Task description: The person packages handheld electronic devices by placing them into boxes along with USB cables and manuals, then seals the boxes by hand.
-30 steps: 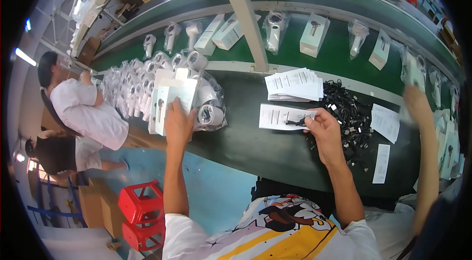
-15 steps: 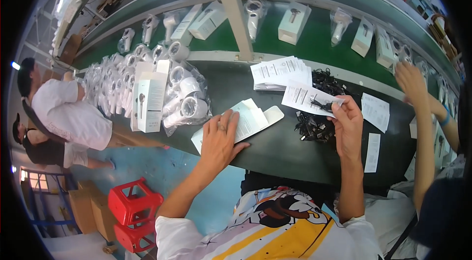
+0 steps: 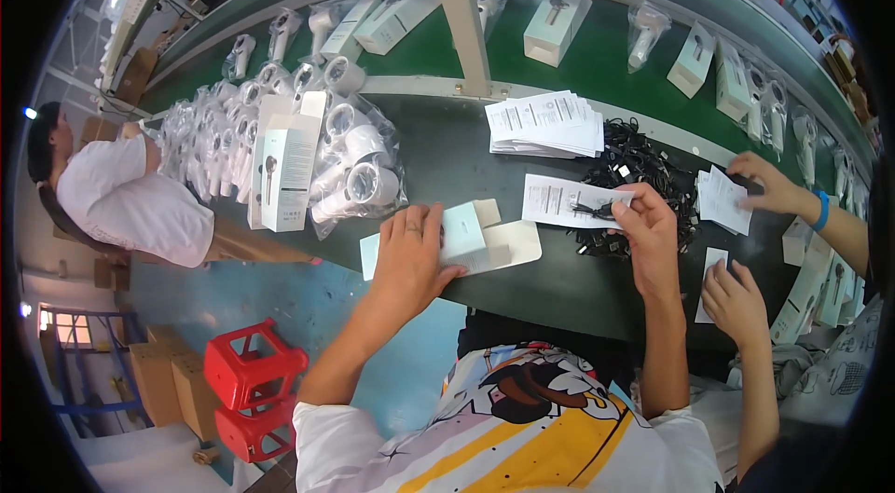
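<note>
My left hand [image 3: 407,253] is wrapped over a pale green and white carton [image 3: 463,234] lying on the dark table. The carton's end flaps [image 3: 513,243] stand open toward the right. Between thumb and fingers, my right hand [image 3: 647,234] pinches a printed leaflet [image 3: 550,198] together with a small black cable [image 3: 587,211] lying across it. The leaflet is just right of the carton's open end, apart from it. Under and behind my right hand is a heap of black cables [image 3: 639,148]. A stack of folded leaflets [image 3: 543,125] lies beyond.
Bagged white round-headed handheld devices [image 3: 359,157] crowd the left, beside upright open cartons [image 3: 289,171]. A post [image 3: 457,8] rises before the green conveyor [image 3: 611,55], which carries cartons and bagged devices. At right, a co-worker's hands [image 3: 769,184] touch leaflets [image 3: 722,199]. Red stools [image 3: 252,367] stand lower left.
The carton under my left hand has turned, its open end now facing more to the right. My right hand moved slightly left with leaflet and cable. The co-worker's hands came to the leaflets.
</note>
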`<state>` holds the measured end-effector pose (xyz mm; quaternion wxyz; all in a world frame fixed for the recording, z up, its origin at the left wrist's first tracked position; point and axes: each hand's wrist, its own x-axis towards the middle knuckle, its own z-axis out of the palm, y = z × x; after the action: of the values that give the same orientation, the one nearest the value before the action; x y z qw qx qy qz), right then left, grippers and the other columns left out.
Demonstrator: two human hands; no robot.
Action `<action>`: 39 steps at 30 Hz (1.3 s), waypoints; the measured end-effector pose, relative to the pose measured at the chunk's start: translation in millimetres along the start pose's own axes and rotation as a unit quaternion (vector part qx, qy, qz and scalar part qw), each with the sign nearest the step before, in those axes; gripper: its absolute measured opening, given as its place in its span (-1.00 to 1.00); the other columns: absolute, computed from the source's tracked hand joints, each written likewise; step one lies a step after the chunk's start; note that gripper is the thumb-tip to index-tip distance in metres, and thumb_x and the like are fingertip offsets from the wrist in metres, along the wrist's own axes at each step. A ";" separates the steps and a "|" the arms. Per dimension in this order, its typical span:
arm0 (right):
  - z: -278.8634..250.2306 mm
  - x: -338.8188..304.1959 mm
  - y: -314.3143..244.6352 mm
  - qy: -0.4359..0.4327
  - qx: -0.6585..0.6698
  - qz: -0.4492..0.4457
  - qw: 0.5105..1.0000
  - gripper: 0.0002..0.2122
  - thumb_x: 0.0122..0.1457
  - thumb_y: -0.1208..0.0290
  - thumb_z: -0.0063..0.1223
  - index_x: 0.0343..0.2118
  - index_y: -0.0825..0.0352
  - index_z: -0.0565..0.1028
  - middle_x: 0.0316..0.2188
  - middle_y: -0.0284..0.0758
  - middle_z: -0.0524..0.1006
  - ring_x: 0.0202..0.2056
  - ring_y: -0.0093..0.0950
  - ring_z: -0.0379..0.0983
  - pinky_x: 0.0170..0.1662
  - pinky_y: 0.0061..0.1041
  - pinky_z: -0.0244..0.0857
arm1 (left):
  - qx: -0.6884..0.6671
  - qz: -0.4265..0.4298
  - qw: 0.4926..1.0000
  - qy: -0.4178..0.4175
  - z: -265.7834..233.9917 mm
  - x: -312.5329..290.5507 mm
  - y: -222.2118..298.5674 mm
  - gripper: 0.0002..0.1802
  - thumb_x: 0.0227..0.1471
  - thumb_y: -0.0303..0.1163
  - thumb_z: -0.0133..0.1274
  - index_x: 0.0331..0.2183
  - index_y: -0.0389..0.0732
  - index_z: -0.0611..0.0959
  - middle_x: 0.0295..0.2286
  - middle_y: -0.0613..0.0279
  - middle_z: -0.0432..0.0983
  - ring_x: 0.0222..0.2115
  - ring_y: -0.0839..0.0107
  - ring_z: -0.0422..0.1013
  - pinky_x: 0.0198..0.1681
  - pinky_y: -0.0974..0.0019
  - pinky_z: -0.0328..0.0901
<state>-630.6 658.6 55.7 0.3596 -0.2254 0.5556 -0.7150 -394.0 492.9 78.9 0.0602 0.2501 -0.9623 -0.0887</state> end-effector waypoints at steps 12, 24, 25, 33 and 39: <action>18.3 -0.7 10.5 -0.100 -0.125 0.033 0.987 -0.88 0.12 0.56 0.03 -0.28 0.44 0.46 -0.49 -0.42 0.46 -0.45 -0.72 0.35 -0.39 -0.73 0.24 | -0.052 0.057 0.991 0.110 13.1 3.3 13.8 -0.17 -0.37 -0.44 0.32 0.01 -0.29 0.33 -0.13 -0.11 0.28 -0.14 -0.06 0.25 -0.05 0.06 0.16; 24.2 -29.0 -40.9 -0.102 -0.285 -0.305 0.903 -0.84 -0.01 0.52 0.07 -0.32 0.36 0.54 -0.43 -0.28 0.52 -0.43 -0.41 0.45 -0.38 -0.52 0.31 | -0.019 0.033 0.990 0.138 -1.7 33.1 29.1 -0.16 -0.25 -0.31 0.26 0.06 -0.37 0.27 -0.15 -0.04 0.29 -0.24 0.07 0.28 -0.16 0.07 0.16; 26.4 -35.7 -59.8 -0.146 -0.287 -0.381 0.867 -0.86 -0.04 0.51 0.09 -0.36 0.33 0.55 -0.44 -0.32 0.52 -0.46 -0.44 0.44 -0.42 -0.52 0.30 | -0.036 0.030 0.989 0.143 -4.7 48.1 34.0 -0.19 -0.22 -0.33 0.23 0.06 -0.38 0.26 -0.15 -0.05 0.30 -0.26 0.07 0.30 -0.21 0.12 0.19; 24.2 -81.3 -150.0 -0.188 -0.301 -0.592 0.724 -0.87 -0.07 0.46 0.08 -0.42 0.27 0.59 -0.52 -0.48 0.52 -0.56 -0.70 0.39 -0.51 -0.75 0.24 | -0.041 0.108 0.942 0.315 -43.5 258.3 94.9 -0.38 -0.20 -0.11 0.15 -0.21 -0.44 0.45 -0.34 -0.11 0.40 -0.35 0.05 0.42 -0.32 0.13 0.34; -6.5 -89.0 -98.7 0.002 -0.228 -0.463 0.856 -0.90 0.01 0.47 0.00 -0.46 0.36 0.53 -0.63 -0.32 0.49 -0.65 -0.50 0.34 -0.55 -0.56 0.21 | 0.019 -0.053 0.974 0.220 9.7 364.9 62.4 -0.26 -0.21 0.13 0.07 -0.15 -0.31 0.52 -0.17 -0.18 0.38 -0.15 -0.12 0.36 -0.11 -0.02 0.29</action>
<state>-604.4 743.1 155.2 -0.0759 -0.5313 0.5352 -0.6523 -741.5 368.4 108.1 0.2604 0.3151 -0.9125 -0.0163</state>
